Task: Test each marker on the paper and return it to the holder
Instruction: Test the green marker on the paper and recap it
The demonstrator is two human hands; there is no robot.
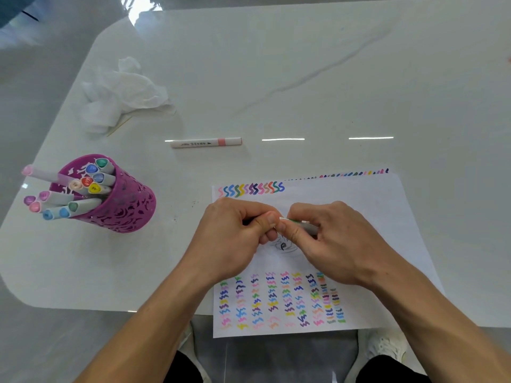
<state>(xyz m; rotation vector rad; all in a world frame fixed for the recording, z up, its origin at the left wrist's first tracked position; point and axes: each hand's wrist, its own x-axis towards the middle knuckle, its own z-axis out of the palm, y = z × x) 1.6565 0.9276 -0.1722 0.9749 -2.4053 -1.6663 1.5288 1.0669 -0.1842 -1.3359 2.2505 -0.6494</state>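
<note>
Where left hand [231, 240] meets right hand [336, 241], marker [309, 226] is mostly hidden.

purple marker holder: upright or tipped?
Upright. The holder stands on its base on the table, mouth up, markers poking out the top.

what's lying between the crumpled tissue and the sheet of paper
One white marker with a pink band lies on the tabletop between the crumpled tissue and the sheet of paper, touching neither, as the head view shows.
</note>
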